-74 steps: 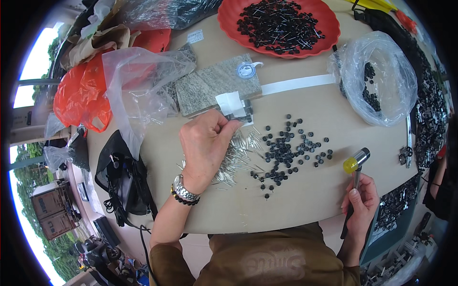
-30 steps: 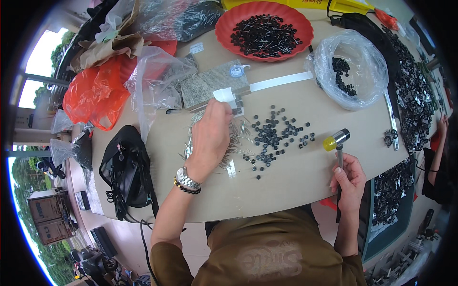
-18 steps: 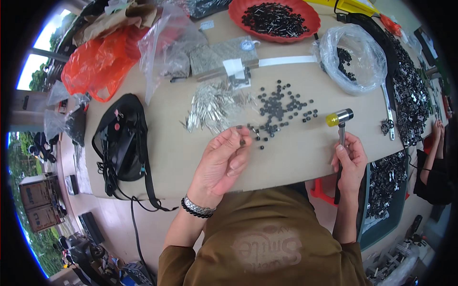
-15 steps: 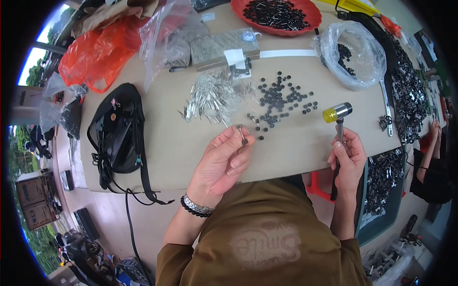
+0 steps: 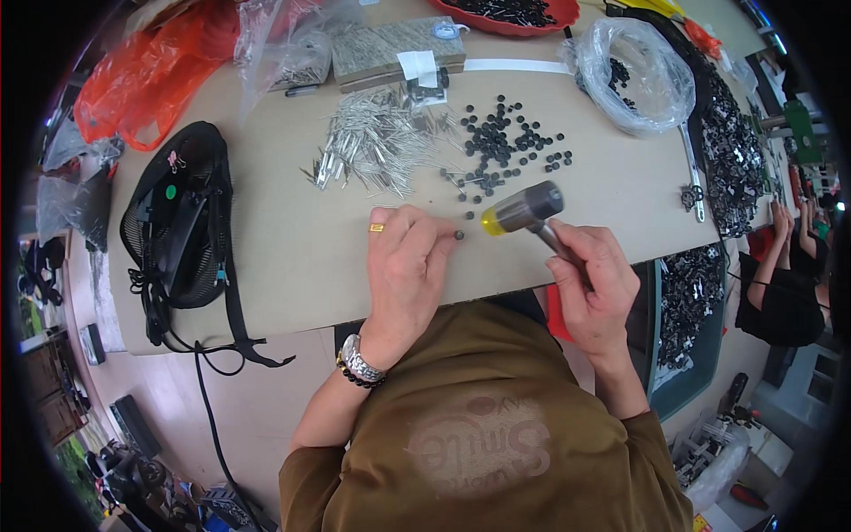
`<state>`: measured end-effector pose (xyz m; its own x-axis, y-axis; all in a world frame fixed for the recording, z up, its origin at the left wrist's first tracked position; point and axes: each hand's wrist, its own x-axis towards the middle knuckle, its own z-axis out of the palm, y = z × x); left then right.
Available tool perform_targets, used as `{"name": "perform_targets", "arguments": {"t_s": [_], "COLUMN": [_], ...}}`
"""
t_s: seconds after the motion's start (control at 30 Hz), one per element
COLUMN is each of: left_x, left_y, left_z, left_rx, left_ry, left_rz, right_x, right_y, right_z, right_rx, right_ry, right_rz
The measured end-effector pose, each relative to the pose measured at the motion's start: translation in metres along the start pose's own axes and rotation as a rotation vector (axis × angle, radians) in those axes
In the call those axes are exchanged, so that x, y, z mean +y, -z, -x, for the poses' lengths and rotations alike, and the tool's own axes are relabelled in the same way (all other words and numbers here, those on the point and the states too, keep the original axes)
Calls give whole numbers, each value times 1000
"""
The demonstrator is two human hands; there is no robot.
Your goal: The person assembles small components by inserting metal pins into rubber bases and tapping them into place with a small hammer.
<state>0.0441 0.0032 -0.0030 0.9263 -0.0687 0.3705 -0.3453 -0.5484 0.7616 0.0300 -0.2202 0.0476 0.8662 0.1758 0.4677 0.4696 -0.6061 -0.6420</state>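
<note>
My left hand (image 5: 405,266) rests near the table's front edge, fingers pinched on a small pin with a round black cap (image 5: 459,235) at its end; most of the pin is hidden by the fingers. In my right hand (image 5: 598,284) is a mallet (image 5: 529,206) with a yellow face and a dark opposite face, gripped by its handle. The mallet's yellow face hangs just right of the cap, apart from it. Beyond my left hand lies a heap of silvery metal pins (image 5: 368,142). Many loose black caps (image 5: 496,137) are spread to the right of that heap.
At the back stand a grey stone block (image 5: 394,53), a red bowl (image 5: 523,25) of black parts and a clear plastic bag (image 5: 634,80). A black mesh bag (image 5: 182,217) with straps lies left. A green bin (image 5: 691,310) of metal parts stands right; other people work beyond.
My left hand has turned over and lowered the capped pin toward the table. My right hand has swung the mallet leftward, close to the cap. The whole view has shifted slightly.
</note>
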Motion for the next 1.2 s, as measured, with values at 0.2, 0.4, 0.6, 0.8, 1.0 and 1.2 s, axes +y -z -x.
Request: {"name": "perform_targets", "arguments": {"t_s": [0.2, 0.4, 0.6, 0.8, 1.0, 1.2], "left_x": [5, 1, -2, 3, 18, -11], "left_y": [-5, -2, -4, 2, 17, -4], "left_z": [6, 12, 8, 3, -29, -162], "left_rx": [41, 21, 44, 39, 41, -211], "left_ry": [0, 56, 63, 29, 110, 10], "left_rz": [-135, -99, -109, -115, 33, 64], "right_x": [5, 1, 0, -2, 31, 62], "right_y": [-9, -15, -21, -6, 19, 15], "right_z": [12, 9, -1, -2, 4, 10], "right_rx": [-72, -35, -130, -20, 137, 228], "right_ry": [91, 286, 367, 129, -896, -953], "right_rz": [144, 281, 374, 132, -797, -887]}}
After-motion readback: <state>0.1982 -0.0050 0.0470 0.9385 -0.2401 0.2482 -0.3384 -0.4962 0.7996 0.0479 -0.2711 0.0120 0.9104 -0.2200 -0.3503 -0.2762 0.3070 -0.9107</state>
